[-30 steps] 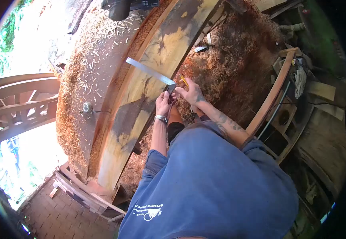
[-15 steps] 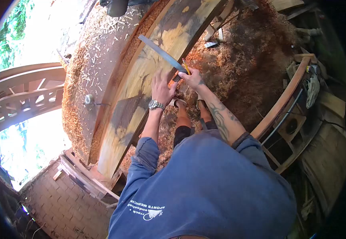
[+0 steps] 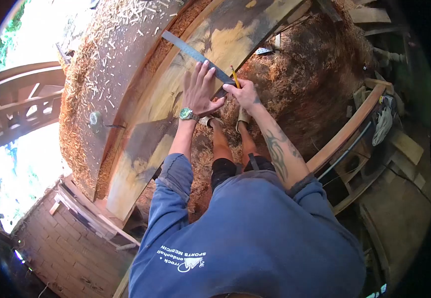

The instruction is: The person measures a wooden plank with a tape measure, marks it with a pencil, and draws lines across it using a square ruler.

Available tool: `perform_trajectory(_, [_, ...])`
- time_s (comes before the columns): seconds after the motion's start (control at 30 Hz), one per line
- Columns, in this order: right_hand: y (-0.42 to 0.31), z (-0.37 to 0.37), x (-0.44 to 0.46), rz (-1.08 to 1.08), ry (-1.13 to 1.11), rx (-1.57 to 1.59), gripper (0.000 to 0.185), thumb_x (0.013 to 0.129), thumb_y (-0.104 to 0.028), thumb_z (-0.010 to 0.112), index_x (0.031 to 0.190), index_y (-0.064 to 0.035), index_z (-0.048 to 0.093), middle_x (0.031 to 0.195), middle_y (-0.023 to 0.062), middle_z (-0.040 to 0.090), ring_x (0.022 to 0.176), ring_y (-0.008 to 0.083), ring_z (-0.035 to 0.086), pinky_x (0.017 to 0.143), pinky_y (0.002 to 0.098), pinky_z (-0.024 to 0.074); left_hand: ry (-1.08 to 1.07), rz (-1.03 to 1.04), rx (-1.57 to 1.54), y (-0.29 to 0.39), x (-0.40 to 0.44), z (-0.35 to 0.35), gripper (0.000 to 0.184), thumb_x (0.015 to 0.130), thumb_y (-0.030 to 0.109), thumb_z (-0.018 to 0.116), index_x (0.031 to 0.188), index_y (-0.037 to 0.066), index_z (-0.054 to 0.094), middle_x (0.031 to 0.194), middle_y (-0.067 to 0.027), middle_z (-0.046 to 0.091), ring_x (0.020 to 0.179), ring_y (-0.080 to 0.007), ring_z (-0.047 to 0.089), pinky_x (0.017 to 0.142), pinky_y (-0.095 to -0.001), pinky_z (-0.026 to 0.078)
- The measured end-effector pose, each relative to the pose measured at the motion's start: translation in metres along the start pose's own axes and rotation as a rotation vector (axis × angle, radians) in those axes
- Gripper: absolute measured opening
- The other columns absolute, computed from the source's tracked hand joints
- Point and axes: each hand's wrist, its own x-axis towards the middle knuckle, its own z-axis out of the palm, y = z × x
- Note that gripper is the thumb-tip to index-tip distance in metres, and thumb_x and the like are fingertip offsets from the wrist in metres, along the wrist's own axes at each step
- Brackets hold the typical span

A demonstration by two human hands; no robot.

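Observation:
A long curved plank (image 3: 148, 134) with dark and pale patches runs diagonally across the view. Across it lies the metal blade of a square (image 3: 188, 48), its dark stock at the plank's near edge. My left hand (image 3: 199, 92), with a watch at the wrist, rests with fingers spread on the plank, fingertips at the blade. My right hand (image 3: 245, 93) grips the stock end of the square. A yellow pencil (image 3: 235, 77) sticks up from between the right fingers.
Wood shavings cover the brown surface (image 3: 106, 84) beyond the plank and the ground (image 3: 315, 84) at my feet. A curved timber rail (image 3: 347, 129) stands on the right with a hose along it. Latticed curved woodwork (image 3: 22, 104) is at the left, brick paving (image 3: 66, 248) at the lower left.
My left hand has let go of the square's stock and moved forward, spread, to the blade. My right hand has taken hold of the stock end. The view has shifted slightly.

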Motion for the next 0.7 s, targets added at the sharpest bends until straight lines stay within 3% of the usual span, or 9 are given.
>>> perform_trajectory(0.03, [-0.004,0.0,-0.001,0.031,0.005,-0.049,0.015,0.088,-0.02,0.077,0.09,-0.0054,0.073,0.071,-0.006,0.06,0.062,0.0032,0.051,0.054,0.0221,0.0378,0.001,-0.008,-0.006,-0.002,0.0,0.001,0.095,0.068,0.058,0.07,0.149,0.018,0.041,0.161,-0.0074,0.034,0.151,-0.0269,0.025,0.121,-0.0531,0.009])
perform_trajectory(0.13, [-0.002,-0.001,0.001,0.036,0.005,-0.026,0.019,0.088,-0.018,0.075,0.095,-0.0008,0.075,0.081,-0.0013,0.07,0.069,0.0063,0.059,0.064,0.0241,0.0476,-0.006,-0.041,-0.018,-0.003,-0.002,0.002,0.095,0.067,0.059,0.071,0.148,0.02,0.042,0.161,-0.0044,0.034,0.151,-0.0249,0.025,0.122,-0.054,0.007])
perform_trajectory(0.3, [0.005,-0.005,0.007,0.121,0.031,-0.035,0.019,0.087,-0.02,0.078,0.092,-0.0023,0.075,0.071,-0.0072,0.06,0.061,0.0029,0.049,0.055,0.0219,0.0381,-0.016,-0.08,-0.018,-0.003,-0.001,-0.002,0.098,0.063,0.062,0.074,0.148,0.023,0.044,0.161,-0.0026,0.034,0.151,-0.0242,0.025,0.121,-0.0565,0.005])
perform_trajectory(0.6, [-0.014,-0.002,0.004,0.134,-0.011,0.005,0.018,0.087,-0.018,0.078,0.095,-0.0016,0.076,0.077,-0.0059,0.065,0.064,0.0029,0.051,0.058,0.0218,0.0397,0.023,-0.11,-0.024,-0.006,-0.003,0.002,0.094,0.062,0.065,0.074,0.144,0.026,0.049,0.159,-0.002,0.037,0.15,-0.026,0.027,0.122,-0.0543,0.005])
perform_trajectory(0.63, [-0.011,-0.001,0.005,0.132,-0.014,0.006,0.014,0.088,-0.019,0.077,0.09,-0.0075,0.069,0.068,-0.0089,0.056,0.049,-0.0009,0.04,0.043,0.0189,0.0273,0.023,-0.11,-0.023,-0.006,-0.003,0.002,0.094,0.062,0.065,0.075,0.143,0.026,0.05,0.159,-0.0021,0.037,0.15,-0.026,0.027,0.122,-0.0545,0.005])
perform_trajectory(0.7, [-0.01,-0.002,0.005,0.139,-0.02,-0.002,0.013,0.088,-0.018,0.076,0.09,-0.0076,0.069,0.068,-0.009,0.055,0.049,-0.001,0.039,0.043,0.0187,0.027,0.025,-0.108,-0.021,-0.007,-0.003,0.002,0.093,0.062,0.065,0.075,0.143,0.026,0.051,0.159,-0.0022,0.038,0.15,-0.0261,0.028,0.122,-0.0548,0.006])
